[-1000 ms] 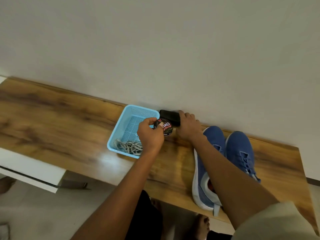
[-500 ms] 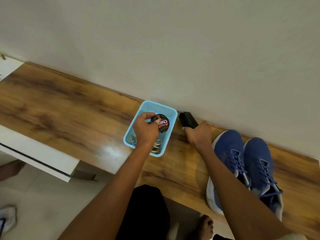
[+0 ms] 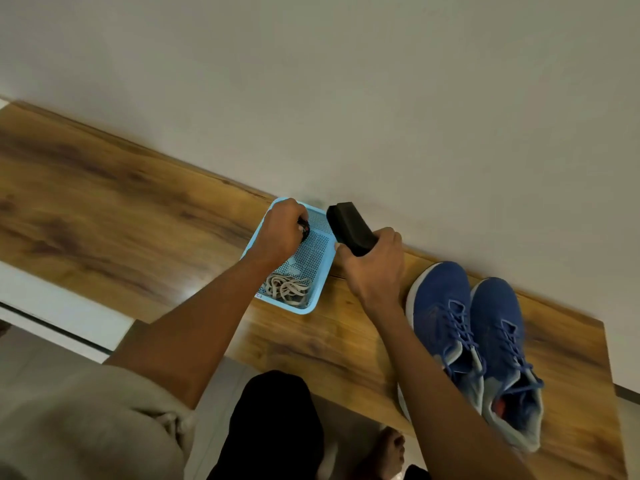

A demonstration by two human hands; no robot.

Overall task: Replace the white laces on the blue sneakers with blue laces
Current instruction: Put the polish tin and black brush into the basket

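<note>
The left hand [image 3: 278, 233] reaches into the far end of the basket [image 3: 323, 275], its fingers curled round a small dark tin [image 3: 304, 227] that is mostly hidden under them. The right hand [image 3: 375, 268] grips the near end of a black block [image 3: 348, 226], fingers and thumb wrapped round it; the block's far end juts toward the wall above the basket's right rim. White laces [image 3: 287, 289] lie in a loose tangle at the basket's near end. The sneakers [image 3: 474, 334] stand side by side on the shelf [image 3: 104, 216] just right of the right wrist, threaded with blue laces [image 3: 460, 327]. Their long axes run front to back, toes toward the wall, heels at the near edge.
</note>
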